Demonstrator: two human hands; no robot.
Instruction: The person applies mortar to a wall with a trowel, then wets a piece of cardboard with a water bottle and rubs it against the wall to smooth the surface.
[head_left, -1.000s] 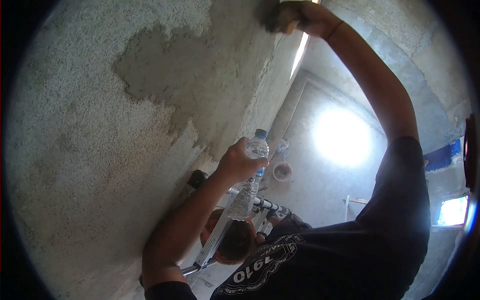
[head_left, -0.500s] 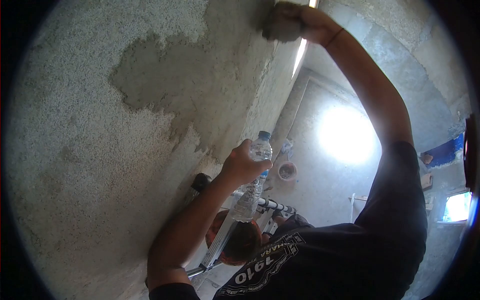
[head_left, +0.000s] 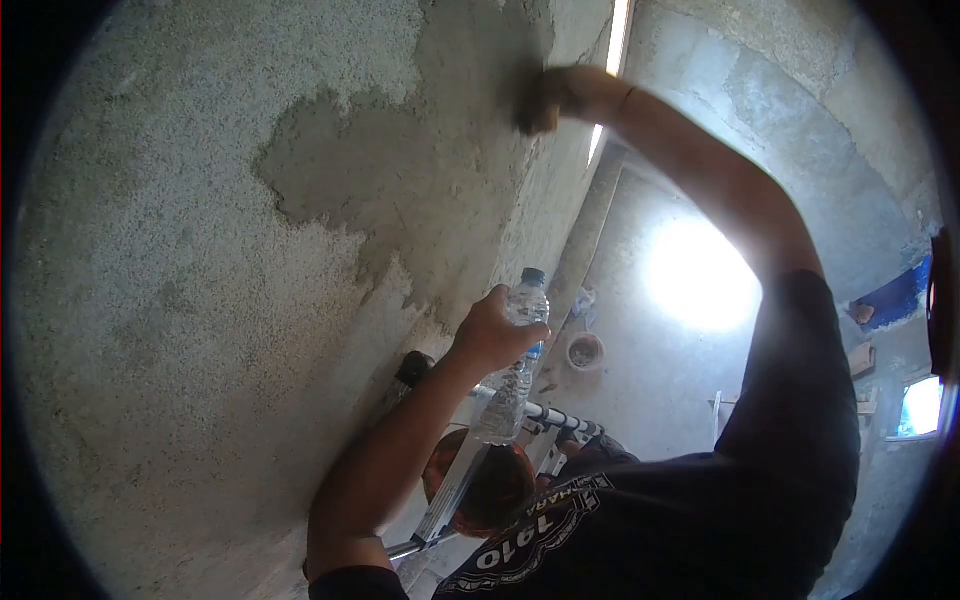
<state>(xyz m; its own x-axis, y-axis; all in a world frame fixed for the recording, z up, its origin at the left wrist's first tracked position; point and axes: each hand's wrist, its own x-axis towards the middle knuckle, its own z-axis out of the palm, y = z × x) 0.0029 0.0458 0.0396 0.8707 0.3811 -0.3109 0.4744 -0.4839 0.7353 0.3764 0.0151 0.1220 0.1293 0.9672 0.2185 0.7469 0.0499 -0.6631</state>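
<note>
A clear plastic water bottle [head_left: 507,408] with a dark blue cap is gripped around its upper part by my left hand [head_left: 492,332]. The bottle is tilted, cap upward, near the wall. Higher up, my right hand [head_left: 575,92] is closed around a dirty tan-grey block [head_left: 543,120] that looks like a sponge, though blur softens its outline. That block is pressed against the rough plastered wall [head_left: 200,330], on a darker, smoother damp-looking patch [head_left: 350,160].
Below me stands a metal ladder [head_left: 450,490], with an orange-brown bucket [head_left: 462,440] by it. A smaller bucket [head_left: 585,352] sits on the grey floor far below. A narrow bright gap [head_left: 619,40] runs along the wall's edge. At the right, part of another person [head_left: 895,300] in blue seems visible.
My right hand has moved down and a little left along the wall with the sponge, which has turned edge-on. My left hand and the bottle have barely shifted; the view has moved slightly.
</note>
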